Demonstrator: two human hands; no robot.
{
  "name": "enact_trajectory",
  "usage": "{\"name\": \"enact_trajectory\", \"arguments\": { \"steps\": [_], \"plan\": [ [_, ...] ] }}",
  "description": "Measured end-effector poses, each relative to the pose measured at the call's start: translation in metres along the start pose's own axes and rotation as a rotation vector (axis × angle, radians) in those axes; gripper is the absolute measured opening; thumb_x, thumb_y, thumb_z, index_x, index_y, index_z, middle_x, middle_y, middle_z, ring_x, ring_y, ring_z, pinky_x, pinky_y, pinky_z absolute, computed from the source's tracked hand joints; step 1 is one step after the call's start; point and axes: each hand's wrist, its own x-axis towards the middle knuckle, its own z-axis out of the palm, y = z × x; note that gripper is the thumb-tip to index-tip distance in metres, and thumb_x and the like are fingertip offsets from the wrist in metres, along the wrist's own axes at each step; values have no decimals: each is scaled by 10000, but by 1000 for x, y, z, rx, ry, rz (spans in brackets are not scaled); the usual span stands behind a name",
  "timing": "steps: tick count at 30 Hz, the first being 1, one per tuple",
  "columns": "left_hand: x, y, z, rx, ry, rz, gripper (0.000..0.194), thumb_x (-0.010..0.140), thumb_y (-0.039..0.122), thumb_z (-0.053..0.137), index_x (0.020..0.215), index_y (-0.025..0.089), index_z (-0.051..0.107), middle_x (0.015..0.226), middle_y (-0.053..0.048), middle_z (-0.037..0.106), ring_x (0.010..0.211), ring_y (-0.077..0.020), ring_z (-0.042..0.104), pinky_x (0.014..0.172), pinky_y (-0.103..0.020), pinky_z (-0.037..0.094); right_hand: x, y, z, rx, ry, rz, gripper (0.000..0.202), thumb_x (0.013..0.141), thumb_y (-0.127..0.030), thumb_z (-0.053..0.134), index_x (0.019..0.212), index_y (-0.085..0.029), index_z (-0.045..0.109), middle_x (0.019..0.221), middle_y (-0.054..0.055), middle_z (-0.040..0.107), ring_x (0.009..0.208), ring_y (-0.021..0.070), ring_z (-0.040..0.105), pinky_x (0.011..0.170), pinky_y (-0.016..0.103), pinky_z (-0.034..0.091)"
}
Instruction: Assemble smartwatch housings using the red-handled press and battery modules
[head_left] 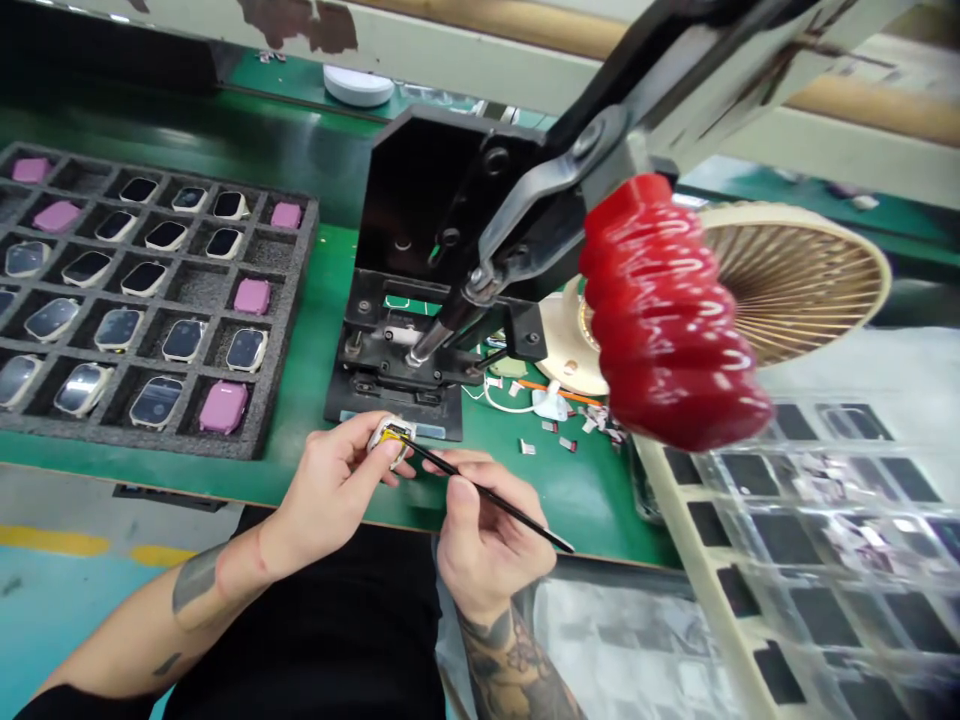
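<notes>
My left hand [330, 490] is closed on a small watch case [391, 437] with yellow parts showing inside, held just in front of the press base. In my right hand [491, 525] is a thin black tweezers-like tool [487, 490], gripped like a pen. Its tip reaches into the case; whether it touches a part there is too small to tell. Behind both hands stands a black toggle press [442, 260] with a ribbed red handle [667, 310] that rises toward me on the right.
A grey foam tray [289, 330] on the left holds watch cases and pink pieces in its compartments. To the right are a small fan [802, 290], loose small connectors [568, 445] on the green table [585, 510], and clear plastic trays [787, 540] with dark rectangles.
</notes>
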Motion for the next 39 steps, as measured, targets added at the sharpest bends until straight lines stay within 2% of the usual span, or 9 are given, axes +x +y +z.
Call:
{"name": "enact_trajectory", "arguments": {
  "steps": [9, 14, 17, 19, 22, 24, 26, 32, 39],
  "plan": [
    [-1, 0, 1, 0, 6, 33, 250, 1119, 341, 716, 1287, 165, 770, 1021, -66, 866, 886, -209, 863, 771, -287, 721, 4, 0, 2, 68, -46, -6, 209, 1035, -102, 722, 1172, -256, 757, 1058, 59, 829, 954, 227, 819, 845, 424, 723],
    [-3, -4, 0, -19, -9, 14, 355, 1124, 354, 713, 1440, 193, 721, 1081, -65, 862, 912, -207, 863, 789, -286, 716, 9, 3, -4, 178, -34, 222, 129, 1065, -171, 735, 1162, -252, 760, 1053, 42, 820, 907, 193, 832, 823, 339, 708],
    [-3, -6, -1, -49, -12, 31, 504, 1124, 336, 719, 1610, 251, 616, 1062, -37, 859, 917, -190, 854, 837, -295, 723, 11, 5, -9, 286, -142, 283, 77, 1081, -226, 731, 1147, -258, 755, 1003, 36, 815, 886, 200, 824, 798, 347, 697],
    [-3, -5, -1, -80, -10, 34, 469, 1117, 342, 733, 1568, 249, 647, 1073, -44, 860, 936, -194, 858, 842, -291, 725, 11, 4, -9, 333, -198, 223, 54, 1075, -252, 737, 1125, -257, 757, 951, 38, 804, 887, 221, 812, 790, 383, 694],
    [0, -2, 1, -157, 29, 30, 385, 1101, 341, 757, 1458, 212, 700, 1063, -64, 864, 896, -201, 869, 778, -267, 715, 10, 1, -4, 294, -26, 102, 59, 1063, -240, 740, 1118, -250, 757, 925, 39, 791, 856, 216, 787, 766, 388, 684],
    [1, 0, 2, -210, 57, 26, 380, 1088, 336, 772, 1433, 193, 699, 1016, -66, 864, 840, -199, 868, 736, -258, 707, 10, 0, 1, 228, 128, 89, 58, 1058, -227, 741, 1112, -245, 747, 940, 35, 787, 826, 197, 775, 738, 363, 681],
    [2, 2, 2, -240, 63, 18, 382, 1077, 339, 787, 1413, 180, 699, 989, -70, 865, 814, -201, 867, 726, -261, 708, 10, 0, 4, 174, 182, 121, 56, 1050, -239, 755, 1103, -239, 739, 966, 36, 786, 829, 193, 779, 739, 362, 694],
    [0, 5, -1, -271, 38, 18, 410, 1070, 350, 794, 1424, 173, 685, 1043, -104, 871, 850, -223, 874, 755, -291, 720, 8, 2, 1, 146, 110, 220, 71, 1045, -253, 776, 1107, -226, 753, 1023, 53, 797, 878, 199, 803, 787, 366, 710],
    [2, 5, -2, -251, 58, 4, 449, 1051, 373, 818, 1423, 166, 674, 1063, -120, 878, 853, -234, 877, 763, -298, 716, 4, -1, -3, 247, 9, 177, 33, 1081, -232, 713, 1097, -254, 733, 950, 32, 771, 866, 195, 782, 749, 350, 675]
  ]
}}
